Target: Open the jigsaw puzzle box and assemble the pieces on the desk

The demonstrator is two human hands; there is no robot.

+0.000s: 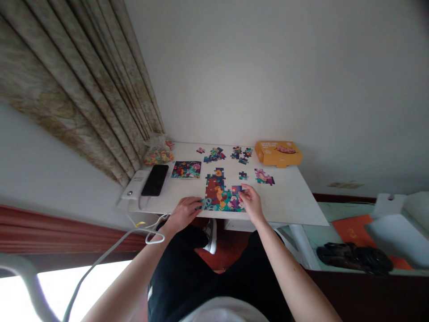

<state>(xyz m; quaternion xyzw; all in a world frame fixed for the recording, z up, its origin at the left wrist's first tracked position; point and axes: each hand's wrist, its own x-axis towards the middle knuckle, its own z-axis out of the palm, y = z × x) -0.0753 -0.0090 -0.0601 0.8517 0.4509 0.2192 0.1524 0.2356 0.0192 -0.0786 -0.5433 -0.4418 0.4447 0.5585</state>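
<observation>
The right hand [251,203] pinches a purple jigsaw piece [236,189] at the right edge of the partly assembled puzzle [217,197] on the white table [284,199]; the left hand [182,213], fingers loosely curled, lies against the puzzle's lower left side.
</observation>
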